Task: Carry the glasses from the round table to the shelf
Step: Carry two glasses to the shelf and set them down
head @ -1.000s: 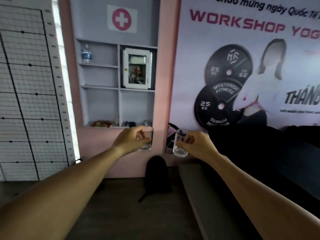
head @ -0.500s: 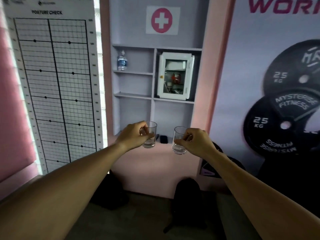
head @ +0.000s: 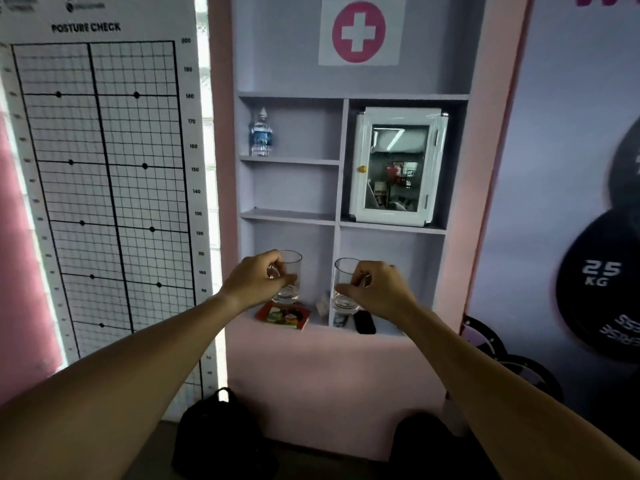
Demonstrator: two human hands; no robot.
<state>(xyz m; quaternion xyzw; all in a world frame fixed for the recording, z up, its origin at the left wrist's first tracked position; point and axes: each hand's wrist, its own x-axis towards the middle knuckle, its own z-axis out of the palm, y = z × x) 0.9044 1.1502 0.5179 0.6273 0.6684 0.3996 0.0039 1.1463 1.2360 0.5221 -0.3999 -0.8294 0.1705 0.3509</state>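
Observation:
My left hand [head: 258,284] grips a clear tumbler [head: 290,280] upright, held in the air in front of the lower left compartment of the lilac wall shelf [head: 289,216]. In my right hand [head: 377,292] is a second clear tumbler [head: 341,292], also upright, level with the lower right compartment. Both glasses hang just above the bottom ledge and look empty. The round table is out of view.
On the bottom ledge lie a red packet [head: 282,316], a small white item [head: 323,304] and a black object [head: 364,322]. A water bottle [head: 260,133] stands top left, a white first-aid cabinet [head: 398,168] at right. Black bags [head: 214,431] sit on the floor below.
The shelf has grown larger and shifted to the centre as I came closer. Both hands still hold their glasses, now level with the bottom compartments.

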